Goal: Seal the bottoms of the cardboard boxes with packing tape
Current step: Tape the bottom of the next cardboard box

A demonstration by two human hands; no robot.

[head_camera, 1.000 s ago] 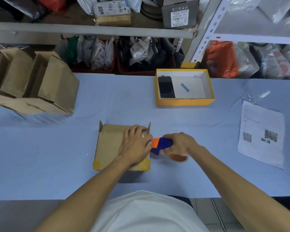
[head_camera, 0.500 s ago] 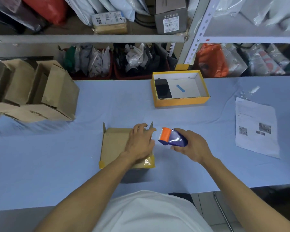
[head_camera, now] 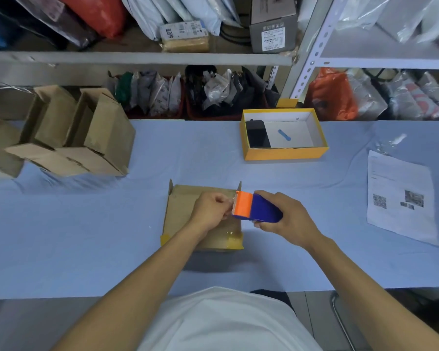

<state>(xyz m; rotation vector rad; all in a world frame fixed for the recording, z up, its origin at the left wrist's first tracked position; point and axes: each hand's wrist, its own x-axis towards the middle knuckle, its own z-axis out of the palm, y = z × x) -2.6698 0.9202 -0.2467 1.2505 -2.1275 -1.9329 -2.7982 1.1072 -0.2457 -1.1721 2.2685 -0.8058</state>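
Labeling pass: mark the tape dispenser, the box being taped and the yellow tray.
tape dispenser point(head_camera: 257, 208), head view, blue body
cardboard box point(head_camera: 181, 211), head view, bare top panel left of the hands
yellow tray point(head_camera: 284, 153), head view, near outer wall

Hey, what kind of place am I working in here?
Probably a small packing or order-fulfilment room: shelves crammed with bagged parcels, assembled cardboard boxes waiting on the table, and a tape dispenser in your right hand.
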